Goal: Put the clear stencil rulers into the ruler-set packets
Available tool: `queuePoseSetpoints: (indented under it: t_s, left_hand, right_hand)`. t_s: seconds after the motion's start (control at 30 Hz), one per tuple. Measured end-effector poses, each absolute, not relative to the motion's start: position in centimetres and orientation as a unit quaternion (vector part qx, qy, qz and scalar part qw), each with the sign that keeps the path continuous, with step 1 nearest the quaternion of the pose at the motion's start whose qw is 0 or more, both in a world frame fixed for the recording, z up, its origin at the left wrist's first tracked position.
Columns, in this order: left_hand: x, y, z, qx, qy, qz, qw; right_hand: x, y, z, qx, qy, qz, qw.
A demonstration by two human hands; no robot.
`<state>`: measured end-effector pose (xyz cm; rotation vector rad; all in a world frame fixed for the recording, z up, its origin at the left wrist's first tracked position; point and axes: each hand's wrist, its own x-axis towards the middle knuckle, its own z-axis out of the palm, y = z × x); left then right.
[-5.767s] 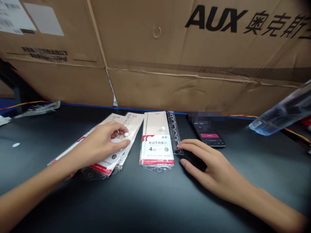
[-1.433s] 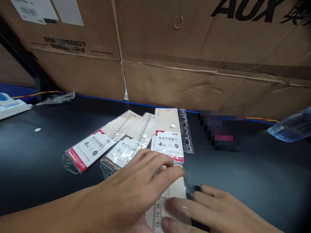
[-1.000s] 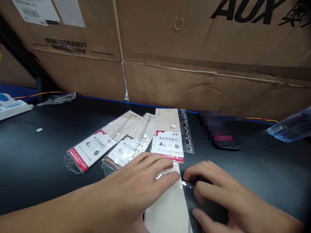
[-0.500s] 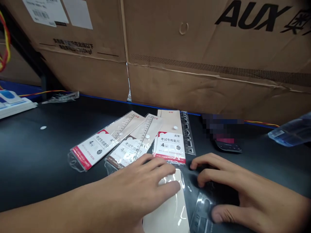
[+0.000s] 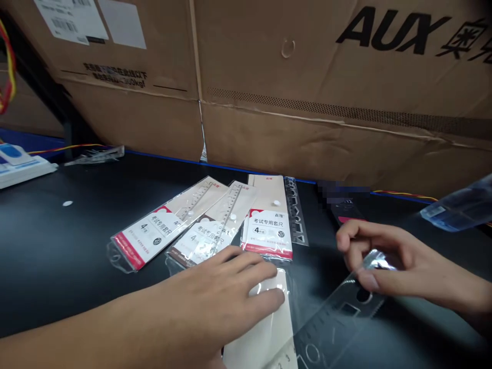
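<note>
My left hand point(image 5: 226, 292) lies flat, fingers stretched out, on a beige ruler-set pack point(image 5: 265, 333) in a clear sleeve at the near edge of the black table. My right hand point(image 5: 388, 259) is closed in a pinch on a clear plastic stencil ruler point(image 5: 338, 318), lifted at its far end and slanting down toward me. Three packed ruler sets point(image 5: 268, 220) point(image 5: 213, 228) point(image 5: 161, 228) lie fanned beyond my left hand. A second clear stencil ruler point(image 5: 295, 210) lies beside the right-most pack.
A large brown cardboard box point(image 5: 269, 87) stands along the back of the black table point(image 5: 57, 246). A phone point(image 5: 346, 210) lies behind my right hand. A clear plastic bag point(image 5: 461, 207) sits at the far right, a white-blue item point(image 5: 19, 164) and wires at the far left.
My right hand has lifted off the table to the right, pulling the clear stencil ruler up out of the sleeve. My left hand stays pressed on the pack.
</note>
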<state>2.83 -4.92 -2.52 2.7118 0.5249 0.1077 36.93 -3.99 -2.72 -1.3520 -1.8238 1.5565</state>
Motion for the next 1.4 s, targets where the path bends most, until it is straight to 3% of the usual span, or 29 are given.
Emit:
queuePoseSetpoints:
  t_s: [0.3,1.0,1.4]
  left_hand:
    - [2.7,-5.0,-2.9,0.963,0.191,0.042,0.185]
    - [3.3,-5.1,-1.9,0.956,0.209,0.022,0.204]
    - [3.4,-5.2,-2.6,0.96,0.215,0.014,0.179]
  right_hand:
    - [34.3,-3.7,-3.7,-0.487,-0.488,0.583,0.43]
    - [30.6,-6.3,-4.9,-0.463,-0.44,0.608,0.472]
    - [31.1,-4.9,-6.2,-0.552,-0.518,0.421,0.499]
